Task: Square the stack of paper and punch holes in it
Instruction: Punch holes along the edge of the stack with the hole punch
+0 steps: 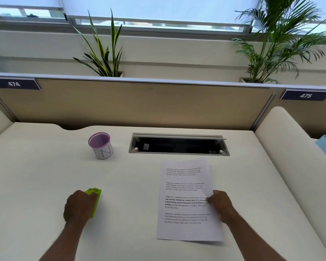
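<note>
A stack of printed white paper lies on the white desk, right of centre, slightly askew. My right hand pinches its right edge about halfway down the page. At the left, a lime-green hole punch rests on the desk, with my left hand closed over its near end. Only the punch's far end and right side show past my fingers.
A purple mesh pen cup stands at the back left. An open cable tray is sunk into the desk behind the paper. A tan partition closes off the back, and a cream divider borders the right side.
</note>
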